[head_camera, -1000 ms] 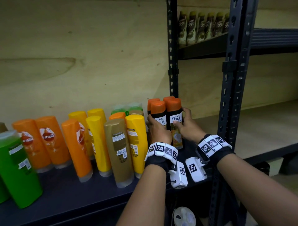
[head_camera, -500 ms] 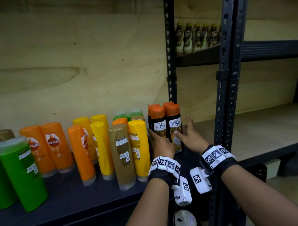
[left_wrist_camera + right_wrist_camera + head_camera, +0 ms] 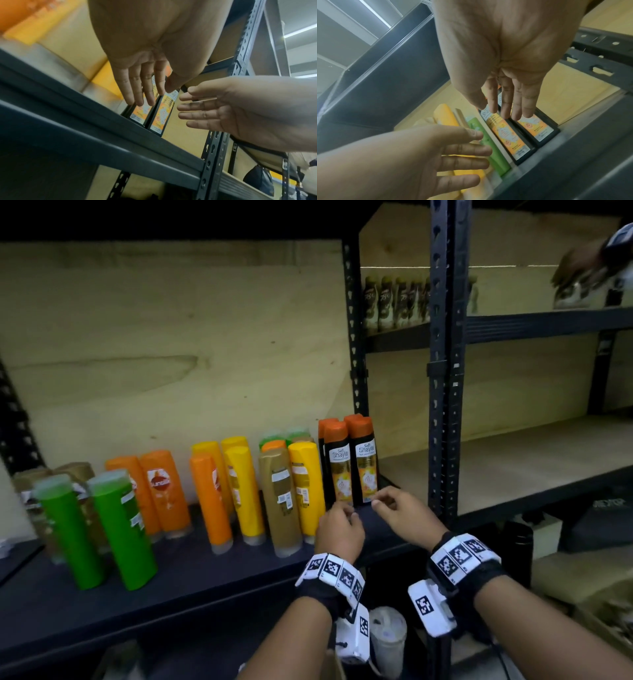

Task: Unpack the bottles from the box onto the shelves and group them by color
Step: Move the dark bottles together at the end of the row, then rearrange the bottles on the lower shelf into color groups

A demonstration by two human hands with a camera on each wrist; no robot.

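Note:
Several black bottles with orange caps [image 3: 349, 463] stand upright together at the right end of the dark shelf [image 3: 191, 573], against the corner post. Both hands hover just in front of them, touching nothing. My left hand [image 3: 337, 517] is open, with its straight fingers [image 3: 137, 93] a little short of the orange labels [image 3: 161, 113]. My right hand [image 3: 387, 501] is open too, its fingers [image 3: 505, 106] spread above the two front bottles [image 3: 510, 135]. Each wrist view also shows the other hand, empty and open.
Left of the black bottles stand yellow [image 3: 305, 484], gold [image 3: 279, 494], orange [image 3: 164, 491] and green [image 3: 120, 525] bottles. A black upright post [image 3: 442, 378] divides off the bare wooden shelf [image 3: 513, 467] on the right. Brown bottles [image 3: 394, 299] sit on the upper shelf. Another person's hand [image 3: 582, 272] reaches in at top right.
Both hands have let go of the black orange-capped bottles and drawn back toward me with their fingers opened. The bottles stay standing on the shelf.

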